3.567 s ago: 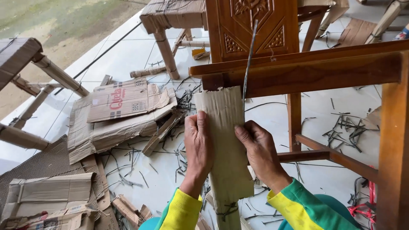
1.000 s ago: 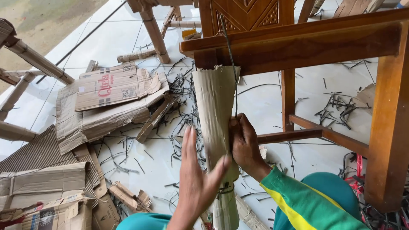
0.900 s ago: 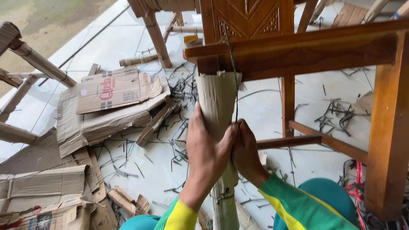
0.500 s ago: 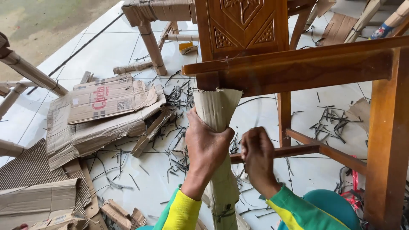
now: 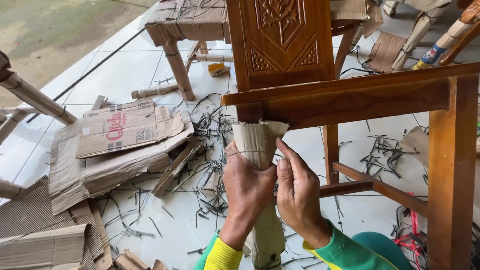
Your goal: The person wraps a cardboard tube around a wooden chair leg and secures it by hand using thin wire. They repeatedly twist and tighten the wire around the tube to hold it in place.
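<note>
Near the left edge of the tiled floor (image 5: 125, 70) lay flattened cardboard sheets (image 5: 120, 145), with dark strap offcuts (image 5: 210, 150) scattered just beside them. At the middle, our left hand (image 5: 247, 187) had its grip closed firmly round the cardboard wrap (image 5: 257, 145) on the chair leg, just under the wooden seat rail (image 5: 345, 97). Our right hand (image 5: 297, 190) pressed the wrap from the other side, thumb flat on the cardboard and fingers curled behind. A thin strand (image 5: 210, 160) seemed to run across the wrap towards the left hand; we could not tell whether either hand was pinching it.

To do this well, we judged the wrap should be kept squeezed tight and its overlap held flat while any tie is drawn snug.

The leg itself was hidden inside the cardboard, its foot cut off at the bottom edge, and the wrap's seam lay under our palms.
</note>
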